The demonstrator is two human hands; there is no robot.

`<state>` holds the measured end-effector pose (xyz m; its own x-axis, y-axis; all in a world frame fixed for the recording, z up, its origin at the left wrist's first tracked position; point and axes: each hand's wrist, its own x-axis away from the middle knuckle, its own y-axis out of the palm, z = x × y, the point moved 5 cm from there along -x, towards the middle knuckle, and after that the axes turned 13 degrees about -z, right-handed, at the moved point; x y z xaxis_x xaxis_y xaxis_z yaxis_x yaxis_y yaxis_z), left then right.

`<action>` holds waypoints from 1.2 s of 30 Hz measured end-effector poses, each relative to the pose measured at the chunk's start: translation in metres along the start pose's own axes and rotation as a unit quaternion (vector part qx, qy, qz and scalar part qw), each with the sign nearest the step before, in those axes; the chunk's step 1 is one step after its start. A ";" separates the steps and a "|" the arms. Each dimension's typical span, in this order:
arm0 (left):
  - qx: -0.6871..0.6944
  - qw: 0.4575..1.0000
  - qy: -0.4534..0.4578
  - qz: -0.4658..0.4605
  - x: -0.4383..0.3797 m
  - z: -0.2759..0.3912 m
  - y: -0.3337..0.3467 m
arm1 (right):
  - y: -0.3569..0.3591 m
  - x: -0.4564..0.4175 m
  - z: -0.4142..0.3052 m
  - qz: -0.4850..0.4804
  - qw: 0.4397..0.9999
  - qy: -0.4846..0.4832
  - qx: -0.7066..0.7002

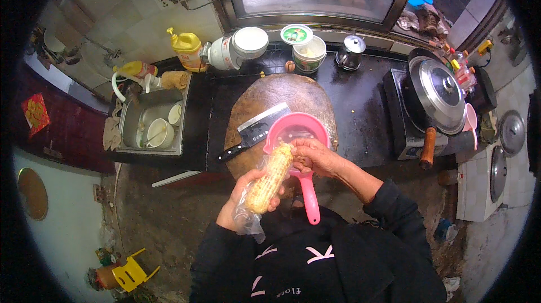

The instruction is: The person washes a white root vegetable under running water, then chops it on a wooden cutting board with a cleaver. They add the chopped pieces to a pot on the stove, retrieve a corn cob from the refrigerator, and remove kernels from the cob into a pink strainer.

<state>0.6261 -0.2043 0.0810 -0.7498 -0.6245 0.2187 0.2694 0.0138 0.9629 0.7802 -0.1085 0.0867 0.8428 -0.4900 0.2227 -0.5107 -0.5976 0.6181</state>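
Note:
My left hand (249, 191) is closed around a pale yellow corn cob (269, 178), with a clear plastic bag (248, 222) around its lower part. The cob is tilted, its upper end toward the right. At that end are the fingers of my right hand (310, 155), bent against the tip; whether they pinch it is hard to tell. Beneath the hands a pink plastic dipper (320, 123) rests on a round wooden chopping board (296, 87), its handle pointing toward me. A cleaver (265, 121) with a black handle lies on the board, left of the dipper.
On the left is a steel sink (182, 134) holding a white bowl (160, 132). A lidded wok (437, 92) sits on the stove (399, 134) at right, its wooden handle jutting out. Along the window stand a white tub (310, 60), a metal pot (351, 51) and a yellow bottle (189, 51).

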 end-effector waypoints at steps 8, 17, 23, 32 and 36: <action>-0.034 0.999 -0.013 0.035 0.002 0.002 0.006 | -0.002 -0.001 0.005 0.003 0.997 0.029 0.072; -0.237 0.958 0.000 0.160 0.010 0.004 0.023 | -0.001 0.001 0.010 -0.051 0.995 0.077 -0.037; -0.241 0.955 0.004 0.170 0.011 0.001 0.025 | -0.014 -0.001 0.026 -0.026 0.997 0.072 -0.022; -0.145 0.974 -0.037 0.171 0.016 -0.001 0.006 | -0.005 0.004 0.015 -0.060 0.995 0.052 -0.053; -0.148 0.974 -0.035 0.168 0.017 0.000 0.001 | -0.006 0.001 0.020 -0.053 0.996 0.048 -0.050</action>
<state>0.6136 -0.2149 0.0852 -0.6250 -0.5690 0.5344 0.6620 -0.0236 0.7491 0.7805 -0.1182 0.0687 0.9057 -0.3616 0.2212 -0.4031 -0.5733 0.7133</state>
